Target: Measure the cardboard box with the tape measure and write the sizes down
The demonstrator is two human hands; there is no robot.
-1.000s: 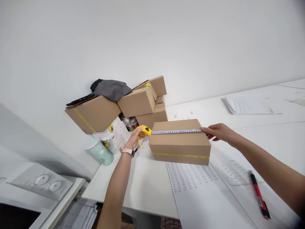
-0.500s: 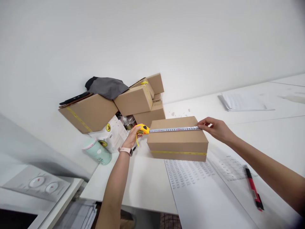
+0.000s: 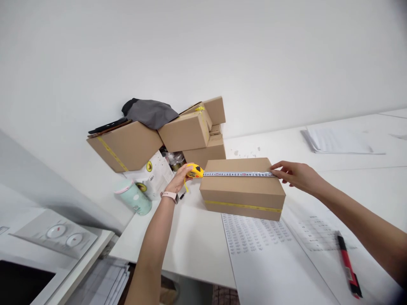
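Observation:
A closed cardboard box (image 3: 241, 188) with a yellow tape strip along its front side lies on the white table. My left hand (image 3: 179, 178) is wrapped round the yellow case of a tape measure (image 3: 195, 170), just off the box's left end. Its blade, marked with numbers, runs out flat across the top of the box to the right edge. There my right hand (image 3: 294, 176) pinches the blade's end between thumb and fingers. From the case a yellow strap hangs below my left hand.
Cardboard boxes (image 3: 184, 133) are stacked behind on the left, with a grey cloth (image 3: 151, 112) on top. A mint-green tumbler (image 3: 135, 199) stands near the left edge. Printed sheets (image 3: 273, 262) and a red-and-black marker (image 3: 349, 267) lie in front; more papers (image 3: 340, 140) lie at the back right.
The view has shifted slightly, so the whole scene sits a little differently. Both hands keep their hold, and the blade still lies across the box top.

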